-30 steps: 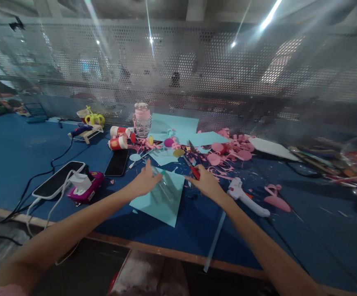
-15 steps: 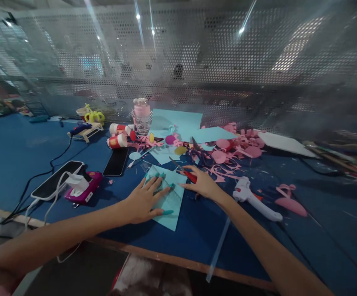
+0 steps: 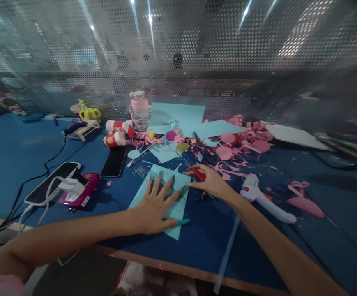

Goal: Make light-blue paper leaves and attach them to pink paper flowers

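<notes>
My left hand [image 3: 153, 205], with long teal nails, lies flat with spread fingers on a light blue sheet [image 3: 173, 231]. Faint markings show on this sheet near the fingers. Just past the sheet's right edge, my right hand [image 3: 213, 181] is closed on a red-handled tool [image 3: 199, 174]. The tool's thin tip points away and to the left, over the far end of the sheet; its exact kind is unclear. Dark-handled scissors [image 3: 204, 153] lie among scraps beyond my right hand.
Pink cut-out scraps [image 3: 260, 146] and larger blue sheets [image 3: 178, 115] spread at the back beside a clear bottle [image 3: 140, 115]. A white glue gun [image 3: 269, 203] lies right. Phones [image 3: 113, 161], a magenta power block [image 3: 82, 193] and cables are left. A perforated screen [image 3: 227, 61] stands behind.
My left hand has slid slightly nearer on the sheet, its fingers spread wider. The right hand with the red-handled tool has moved a little right. The whole view has shifted a bit.
</notes>
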`<action>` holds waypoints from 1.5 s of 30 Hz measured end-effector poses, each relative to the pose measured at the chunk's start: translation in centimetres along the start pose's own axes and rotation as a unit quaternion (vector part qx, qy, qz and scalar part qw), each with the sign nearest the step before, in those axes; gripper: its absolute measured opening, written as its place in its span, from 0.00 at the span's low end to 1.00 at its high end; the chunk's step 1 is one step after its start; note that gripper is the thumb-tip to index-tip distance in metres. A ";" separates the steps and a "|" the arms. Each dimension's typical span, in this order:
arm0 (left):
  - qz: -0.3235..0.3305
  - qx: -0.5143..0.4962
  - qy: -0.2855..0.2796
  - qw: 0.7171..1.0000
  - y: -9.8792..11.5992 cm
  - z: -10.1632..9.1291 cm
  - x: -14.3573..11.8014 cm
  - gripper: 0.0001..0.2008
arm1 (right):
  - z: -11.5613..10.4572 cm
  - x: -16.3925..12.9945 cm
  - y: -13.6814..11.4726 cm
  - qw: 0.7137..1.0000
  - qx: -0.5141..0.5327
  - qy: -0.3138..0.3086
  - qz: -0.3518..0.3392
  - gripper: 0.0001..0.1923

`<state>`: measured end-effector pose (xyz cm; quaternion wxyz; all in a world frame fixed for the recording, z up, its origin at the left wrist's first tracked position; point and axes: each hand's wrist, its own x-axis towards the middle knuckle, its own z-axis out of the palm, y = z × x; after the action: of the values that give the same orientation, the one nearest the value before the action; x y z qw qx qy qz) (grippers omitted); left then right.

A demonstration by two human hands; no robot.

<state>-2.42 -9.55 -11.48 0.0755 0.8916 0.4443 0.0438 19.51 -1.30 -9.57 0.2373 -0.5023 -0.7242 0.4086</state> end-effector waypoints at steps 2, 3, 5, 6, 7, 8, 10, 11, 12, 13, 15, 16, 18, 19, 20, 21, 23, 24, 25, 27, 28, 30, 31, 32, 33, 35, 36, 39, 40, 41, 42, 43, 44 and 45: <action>0.000 -0.015 -0.002 1.000 0.4 0.1 -0.1 0.39 | -0.3 0.1 0.0 1.000 -0.006 0.019 -0.013 0.26; 0.003 -0.022 0.000 1.000 0.6 0.2 -0.1 0.38 | -0.4 0.2 -0.1 0.999 -0.023 0.034 -0.024 0.25; 0.008 -0.033 0.010 0.999 0.8 0.3 -0.1 0.38 | -0.2 0.8 -0.5 0.994 -0.070 0.069 -0.053 0.23; 0.010 -0.038 0.016 0.999 0.8 0.3 -0.1 0.37 | 0.1 1.3 -0.8 0.989 -0.097 0.086 -0.064 0.23; 0.011 -0.042 0.021 0.999 0.8 0.3 -0.1 0.37 | 0.5 2.0 -1.1 0.984 -0.122 0.101 -0.076 0.23; 0.013 -0.046 0.025 0.999 0.7 0.4 -0.2 0.37 | 1.1 2.8 -1.6 0.979 -0.152 0.113 -0.080 0.24; 0.016 -0.052 0.030 0.998 0.5 0.5 -0.2 0.36 | 2.8 4.8 -2.8 0.965 -0.206 0.133 -0.094 0.28; 0.017 -0.054 0.033 0.998 0.4 0.5 -0.2 0.36 | 3.7 5.9 -3.4 0.960 -0.223 0.128 -0.106 0.29; 0.019 -0.055 0.035 0.998 0.4 0.5 -0.3 0.35 | 4.6 7.0 -4.0 0.957 -0.240 0.118 -0.113 0.30; 0.021 -0.056 0.037 0.998 0.3 0.6 -0.3 0.36 | 5.5 8.0 -4.5 0.953 -0.260 0.108 -0.112 0.31; 0.022 -0.056 0.040 0.997 0.3 0.5 -0.3 0.36 | 6.8 9.7 -5.3 0.940 -0.312 0.093 -0.099 0.33; 0.022 -0.057 0.039 0.997 0.3 0.5 -0.2 0.36 | 7.2 10.5 -5.4 0.934 -0.335 0.088 -0.091 0.34; 0.019 -0.058 0.034 0.998 0.3 0.3 -0.2 0.36 | 7.7 11.7 -5.5 0.920 -0.374 0.088 -0.078 0.37; 0.017 -0.060 0.029 0.998 0.3 0.3 -0.2 0.36 | 7.8 12.2 -5.4 0.913 -0.392 0.090 -0.076 0.37; 0.016 -0.062 0.026 0.998 0.3 0.2 -0.2 0.36 | 7.8 12.6 -5.2 0.905 -0.407 0.094 -0.075 0.37; 0.016 -0.064 0.023 0.998 0.3 0.1 -0.2 0.36 | 7.8 13.0 -5.1 0.898 -0.421 0.101 -0.076 0.37; 0.015 -0.071 0.020 0.997 0.2 0.0 -0.1 0.36 | 7.8 13.6 -5.0 0.886 -0.440 0.122 -0.074 0.34; 0.015 -0.074 0.019 0.997 0.2 0.0 -0.1 0.36 | 7.6 13.7 -5.0 0.882 -0.446 0.132 -0.072 0.32; 0.013 -0.077 0.019 0.997 0.2 0.0 0.0 0.36 | 7.3 13.8 -5.0 0.880 -0.449 0.136 -0.073 0.31; 0.001 -0.081 0.019 0.997 0.2 0.1 0.0 0.39 | 6.3 13.5 -5.1 0.882 -0.447 0.123 -0.084 0.28; -0.007 -0.081 0.018 0.996 0.3 0.1 -0.1 0.41 | 5.4 13.1 -5.1 0.886 -0.440 0.108 -0.098 0.27; -0.023 -0.079 0.019 0.996 0.3 0.1 -0.4 0.44 | 3.3 11.7 -5.0 0.897 -0.416 0.098 -0.113 0.27; -0.024 -0.077 0.017 0.997 0.3 0.0 -0.7 0.45 | 2.1 10.8 -4.8 0.902 -0.401 0.105 -0.119 0.26; -0.017 -0.076 0.013 0.997 0.3 0.0 -0.9 0.45 | 1.0 9.7 -4.6 0.908 -0.385 0.114 -0.117 0.26; -0.004 -0.076 0.006 0.997 0.4 -0.1 -1.2 0.45 | -0.1 8.5 -4.2 0.915 -0.369 0.118 -0.109 0.25; 0.026 -0.075 -0.020 0.997 0.3 -0.4 -1.5 0.45 | -1.6 6.0 -3.4 0.929 -0.342 0.120 -0.075 0.24; 0.036 -0.072 -0.036 0.996 0.3 -0.6 -1.6 0.44 | -2.0 4.9 -2.9 0.935 -0.333 0.101 -0.061 0.24; 0.029 -0.057 -0.069 0.996 0.3 -1.1 -1.2 0.44 | -2.0 2.5 -1.5 0.929 -0.369 0.036 -0.012 0.26; 0.021 -0.051 -0.068 0.996 0.4 -1.3 -1.0 0.43 | -1.7 2.0 -1.0 0.921 -0.387 0.028 0.002 0.27; 0.013 -0.044 -0.062 0.997 0.5 -1.4 -0.8 0.42 | -1.4 1.7 -0.6 0.915 -0.402 0.029 0.011 0.27; 0.009 -0.039 -0.053 0.998 0.6 -1.4 -0.6 0.42 | -1.1 1.5 -0.3 0.911 -0.412 0.032 0.016 0.27; 0.007 -0.035 -0.044 0.998 0.7 -1.3 -0.4 0.41 | -0.9 1.4 -0.1 0.908 -0.417 0.039 0.016 0.26; 0.006 -0.033 -0.035 0.999 0.8 -1.3 -0.2 0.40 | -0.8 1.4 0.1 0.907 -0.419 0.044 0.012 0.26; 0.004 -0.033 -0.028 0.999 0.9 -1.1 0.0 0.38 | -0.8 1.4 0.2 0.908 -0.416 0.047 0.005 0.26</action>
<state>-1.83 -9.98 -10.21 0.1172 0.8911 0.4372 0.0336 19.70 0.30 -9.40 0.0384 -0.5778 -0.8139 0.0476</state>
